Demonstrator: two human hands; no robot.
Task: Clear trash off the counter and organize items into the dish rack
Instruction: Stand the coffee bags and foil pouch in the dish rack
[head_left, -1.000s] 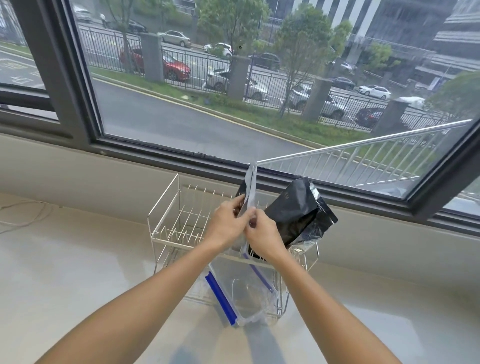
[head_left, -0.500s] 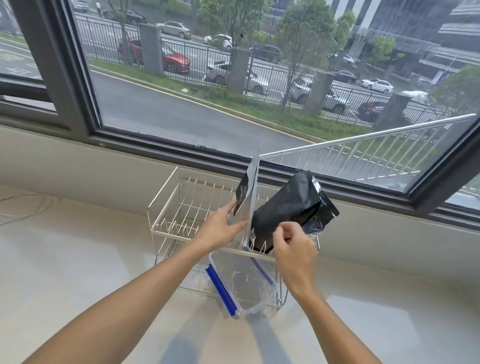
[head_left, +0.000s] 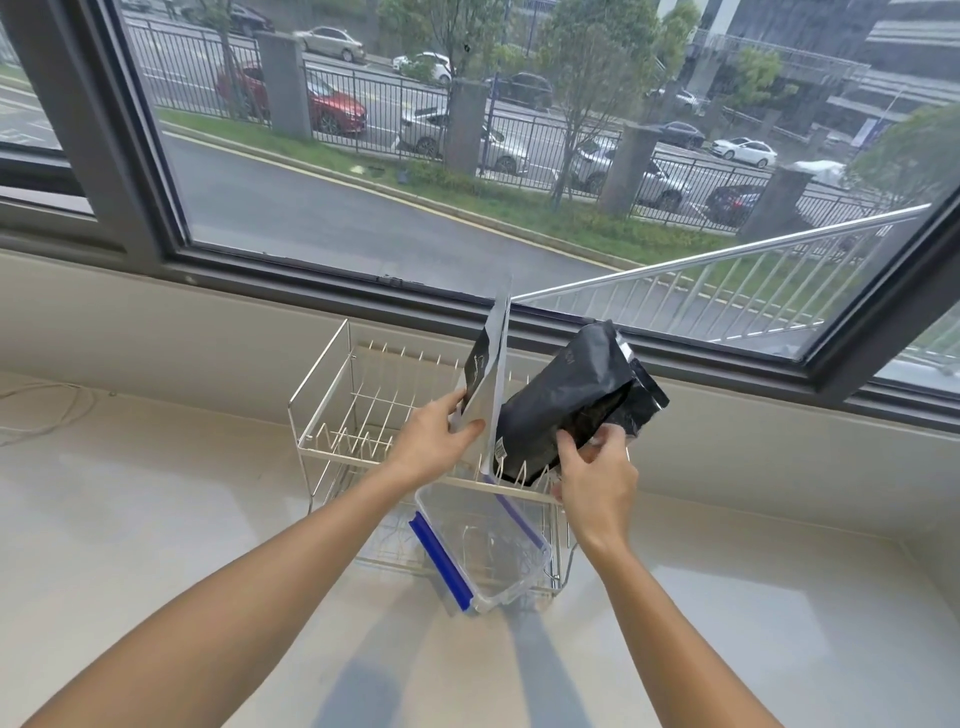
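Observation:
A two-tier wire dish rack (head_left: 332, 395) stands on the pale counter under the window. My left hand (head_left: 441, 436) pinches a flat silver-and-black pouch (head_left: 488, 384), standing upright in the rack's top tier. My right hand (head_left: 592, 467) grips the lower end of a bulky black foil bag (head_left: 566, 400), which leans in the top tier just right of the pouch. A clear plastic container with blue clips (head_left: 478, 551) sits tilted in the lower tier, sticking out at the front.
The counter (head_left: 156, 519) runs left and right of the rack. A thin white cable (head_left: 47, 410) lies at the far left. The window sill and dark frame (head_left: 311, 280) rise behind the rack; an open sash (head_left: 883, 291) angles outward at the right.
My right hand left the flat pouch and moved right onto the black bag's lower end. My left hand kept hold of the pouch, which stands upright.

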